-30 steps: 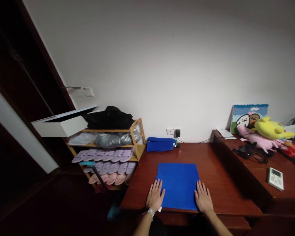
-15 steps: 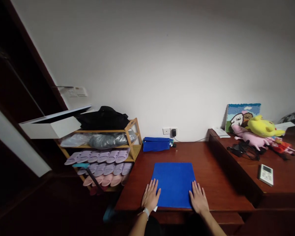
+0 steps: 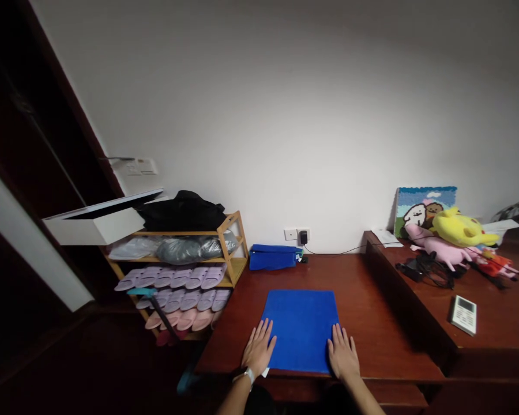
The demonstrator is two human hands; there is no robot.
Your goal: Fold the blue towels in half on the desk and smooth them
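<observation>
A blue cloth point(image 3: 301, 328), roughly square, lies flat near the front edge of the reddish-brown table point(image 3: 384, 323). My left hand point(image 3: 258, 347) rests palm down over its left edge, fingers stretched out and somewhat apart; a light watch band is on that wrist. Over the right edge lies my right hand point(image 3: 343, 353), likewise flat with fingers extended. Beside the left hand, a small white tag point(image 3: 265, 372) sticks out at the cloth's near left corner. Neither hand grips anything.
Folded blue cloths point(image 3: 273, 257) lie at the table's back by a plugged-in adapter point(image 3: 303, 237). Left stands a wooden rack point(image 3: 233, 262) of slippers, topped by a black bag point(image 3: 181, 212) and white box point(image 3: 95, 227). On the right, a raised surface holds plush toys point(image 3: 461, 227) and a white device point(image 3: 463, 315).
The camera view has shifted slightly, so the scene sits a little lower and mostly further left. Both hands stay flat at the cloth's sides, and the cloth looks unchanged.
</observation>
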